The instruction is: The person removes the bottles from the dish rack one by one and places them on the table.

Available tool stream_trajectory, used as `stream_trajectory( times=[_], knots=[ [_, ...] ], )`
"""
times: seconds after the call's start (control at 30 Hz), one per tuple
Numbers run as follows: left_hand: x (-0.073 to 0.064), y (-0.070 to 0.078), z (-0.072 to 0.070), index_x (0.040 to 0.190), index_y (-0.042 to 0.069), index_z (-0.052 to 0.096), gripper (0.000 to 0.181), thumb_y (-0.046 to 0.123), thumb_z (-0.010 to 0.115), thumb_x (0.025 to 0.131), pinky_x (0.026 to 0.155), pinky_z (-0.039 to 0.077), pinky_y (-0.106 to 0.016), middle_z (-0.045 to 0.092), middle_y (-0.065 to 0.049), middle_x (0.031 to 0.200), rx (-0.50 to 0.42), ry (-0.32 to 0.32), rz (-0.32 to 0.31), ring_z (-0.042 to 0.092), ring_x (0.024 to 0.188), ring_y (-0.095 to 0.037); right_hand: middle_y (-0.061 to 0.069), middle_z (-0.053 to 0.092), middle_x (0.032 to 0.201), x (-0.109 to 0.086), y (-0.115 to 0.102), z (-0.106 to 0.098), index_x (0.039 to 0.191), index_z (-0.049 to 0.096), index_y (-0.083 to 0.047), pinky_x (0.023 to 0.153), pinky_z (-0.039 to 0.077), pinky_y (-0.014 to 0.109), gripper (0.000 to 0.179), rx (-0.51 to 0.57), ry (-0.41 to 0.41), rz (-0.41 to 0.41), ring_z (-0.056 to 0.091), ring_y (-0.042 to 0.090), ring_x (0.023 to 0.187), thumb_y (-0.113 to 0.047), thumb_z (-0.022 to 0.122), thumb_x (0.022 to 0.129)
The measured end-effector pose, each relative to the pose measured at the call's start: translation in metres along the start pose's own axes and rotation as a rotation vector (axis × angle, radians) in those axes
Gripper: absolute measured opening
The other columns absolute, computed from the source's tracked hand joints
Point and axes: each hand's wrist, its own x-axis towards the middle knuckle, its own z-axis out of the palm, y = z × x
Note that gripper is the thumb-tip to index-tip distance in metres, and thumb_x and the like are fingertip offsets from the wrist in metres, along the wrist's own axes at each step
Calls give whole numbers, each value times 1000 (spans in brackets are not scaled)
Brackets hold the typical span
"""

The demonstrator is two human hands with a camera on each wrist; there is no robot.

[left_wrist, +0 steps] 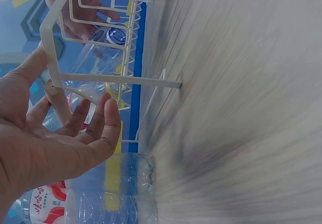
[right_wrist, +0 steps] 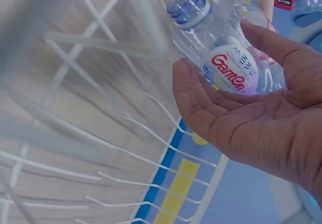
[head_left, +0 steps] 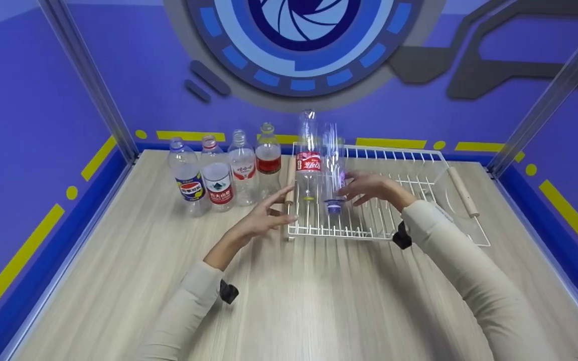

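Observation:
Two clear plastic bottles stand neck-down in a white wire rack [head_left: 384,237]. One is a bottle with a red label [head_left: 309,161]; the other, a Ganten bottle [right_wrist: 234,68], has a blue neck. My right hand [head_left: 369,186] is beside the Ganten bottle, thumb and fingers spread about it without gripping; whether they touch it I cannot tell. At the rack's left end, my left hand [head_left: 264,218] has its fingers loosely spread about the wooden handle [left_wrist: 59,103]. The left thumb is against the wire frame, and part of the handle is hidden.
Left of the rack, upright bottles stand in a row: a Pepsi-type bottle [head_left: 191,189], a red-and-white labelled bottle [head_left: 219,188], another with a red-and-white label [head_left: 243,170] and one with a dark red label [head_left: 269,165]. A second wooden handle [head_left: 463,192] borders the rack's right end.

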Motion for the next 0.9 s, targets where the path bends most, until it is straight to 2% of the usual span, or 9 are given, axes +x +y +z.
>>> stream_trajectory(
  times=[0.2,0.3,0.4,0.43,0.53,0.67,0.83,0.9],
  knots=[
    [1,0,0,161,31,32,78,22,73,95,81,51,-31,42,-15,153,-10,2,-4,58,113,-26,27,51,142,-1,-9,1,162,6,1,112,46,51,92,-2,1,43,49,41,136,-25,68,98],
    [1,0,-1,161,31,32,78,24,73,95,86,52,-37,42,-15,154,-4,2,-6,58,115,-27,18,57,130,-1,-12,1,154,28,3,107,52,46,79,-42,2,64,53,37,130,-33,70,97],
    [1,0,0,161,32,31,78,24,73,95,89,52,-41,42,-15,154,-2,0,-6,58,116,-28,9,57,116,0,-14,2,128,51,0,99,56,41,53,-95,8,80,55,32,122,-39,70,96],
    [0,0,0,161,31,31,78,24,73,95,89,52,-41,42,-15,154,-1,-2,-4,58,116,-28,7,57,112,0,-14,2,120,55,-3,97,57,39,46,-110,12,83,56,31,120,-40,70,96],
    [0,1,0,161,32,31,78,23,73,96,85,51,-36,42,-15,153,4,-1,-2,59,114,-28,4,57,107,-3,-16,2,111,59,-7,94,58,38,38,-135,20,81,56,28,115,-40,69,96],
    [0,2,0,161,33,31,78,23,73,96,84,50,-33,42,-15,153,18,-1,0,59,114,-28,7,63,108,-8,-15,0,111,59,-4,95,58,38,38,-125,10,74,60,26,109,-39,68,98],
    [0,0,0,162,30,30,77,21,71,97,92,53,-48,41,-17,155,34,-8,24,59,120,-33,8,71,101,-13,-11,-5,112,61,0,88,61,34,36,-83,-5,71,69,17,89,-34,66,100],
    [-1,-1,0,162,30,30,77,21,71,97,93,52,-48,41,-17,156,34,-7,27,59,120,-33,7,72,95,-15,-10,-7,114,61,2,84,62,32,37,-78,-10,72,69,14,81,-33,65,101]
  ],
)
